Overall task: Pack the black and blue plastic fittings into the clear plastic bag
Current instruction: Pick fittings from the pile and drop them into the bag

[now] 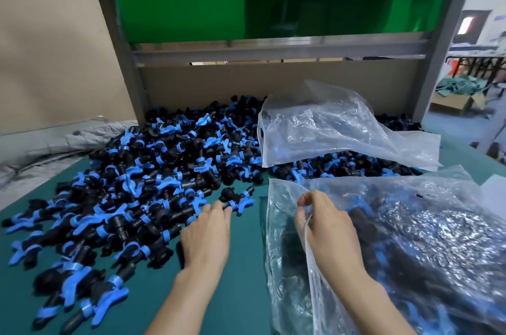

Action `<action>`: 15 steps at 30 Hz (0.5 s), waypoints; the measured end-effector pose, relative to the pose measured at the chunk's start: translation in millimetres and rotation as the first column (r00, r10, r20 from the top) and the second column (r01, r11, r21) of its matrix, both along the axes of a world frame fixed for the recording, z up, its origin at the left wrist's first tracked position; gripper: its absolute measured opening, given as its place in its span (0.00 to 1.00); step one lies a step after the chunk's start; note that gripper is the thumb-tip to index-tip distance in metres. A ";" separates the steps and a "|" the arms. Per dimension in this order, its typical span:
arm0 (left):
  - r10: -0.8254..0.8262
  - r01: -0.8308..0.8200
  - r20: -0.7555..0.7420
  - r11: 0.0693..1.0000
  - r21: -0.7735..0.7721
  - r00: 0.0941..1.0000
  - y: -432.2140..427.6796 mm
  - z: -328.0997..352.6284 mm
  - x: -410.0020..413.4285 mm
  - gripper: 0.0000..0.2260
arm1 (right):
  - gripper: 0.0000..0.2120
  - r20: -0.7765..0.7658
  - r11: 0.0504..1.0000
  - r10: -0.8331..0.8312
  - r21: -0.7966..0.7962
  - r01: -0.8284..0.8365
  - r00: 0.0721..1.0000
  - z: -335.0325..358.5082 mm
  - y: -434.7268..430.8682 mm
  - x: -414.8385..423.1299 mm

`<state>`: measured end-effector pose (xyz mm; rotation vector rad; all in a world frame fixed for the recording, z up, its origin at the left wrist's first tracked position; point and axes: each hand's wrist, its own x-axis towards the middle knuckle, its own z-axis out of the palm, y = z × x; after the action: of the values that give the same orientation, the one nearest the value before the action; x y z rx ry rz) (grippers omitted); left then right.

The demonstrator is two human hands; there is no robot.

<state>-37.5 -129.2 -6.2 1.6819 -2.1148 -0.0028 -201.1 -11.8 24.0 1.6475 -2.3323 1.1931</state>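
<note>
1. Far left: a crumpled grey padded cloth (82, 140) lay at the edge of the flat teal tabletop (241, 266).
2. Left to centre: a loose heap of small black and blue plastic fittings (153, 170) was spread over the tabletop. Each had a stubby black barrel and blue wing handles. Judged light, rigid and smooth. The wings looked likely to hook one another, so several might lift in a tangle. Best hold, in my judgement, was across the black barrel, or a scooped handful.
3. Centre: the left hand (206, 236) lay palm down, low over the tabletop, fingers nearly straight and holding nothing. Its fingertips reached a lone black and blue fitting (236, 199) just off the heap's near edge. Contact was probable, not certain.
4. Right of centre: the right hand (325, 228) pinched, between thumb and curled fingers, the mouth edge of the large crinkled clear plastic bag (410, 239). This bag lay on the tabletop, partly filled with fittings. The film was judged thin, limp and slippery, so the mouth would collapse unless the rim was held up.
5. Behind it, a second crumpled clear film bag (328, 129) was draped over the heap.
6. Far right: an open brown cardboard box (451, 103) stood on the floor.
</note>
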 end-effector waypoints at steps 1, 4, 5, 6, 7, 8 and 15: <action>-0.035 0.037 -0.091 0.999 0.015 0.995 -1.5 -2.5 3.3 0.16 | 0.03 -0.001 1.000 -0.008 0.000 0.008 1.000 0.0 -0.3 0.0; -0.169 0.228 -0.518 0.972 0.052 0.838 1.8 -5.1 9.2 0.04 | 0.03 -0.023 0.999 -0.033 0.003 0.033 0.999 -0.7 -0.2 1.1; -0.194 0.277 -0.604 0.960 0.046 0.773 4.7 -3.8 7.9 0.02 | 0.04 -0.031 0.999 -0.042 0.002 0.042 0.999 -1.0 -0.4 1.4; -0.213 0.306 -0.653 0.952 0.030 0.726 7.8 -2.5 6.1 0.05 | 0.04 -0.039 0.999 -0.048 -0.001 0.048 0.998 -1.6 -0.3 1.7; -0.228 0.324 -0.684 0.946 0.013 0.693 10.7 -1.9 4.0 0.07 | 0.04 -0.045 0.999 -0.051 -0.004 0.051 0.998 -2.1 -0.3 2.1; -0.239 0.337 -0.707 0.942 -0.001 0.666 13.6 -1.3 2.0 0.08 | 0.05 -0.048 0.999 -0.054 -0.005 0.053 0.997 -2.4 -0.4 2.3; -0.302 0.376 -0.739 0.924 -0.072 0.603 24.9 -0.9 -5.1 0.09 | 0.04 -0.053 0.998 -0.068 0.011 0.068 0.996 -4.0 -2.0 1.3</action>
<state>-42.6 -104.2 -7.1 0.9967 -1.7360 -0.7872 -199.8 -13.7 20.0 1.5699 -2.3487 1.1105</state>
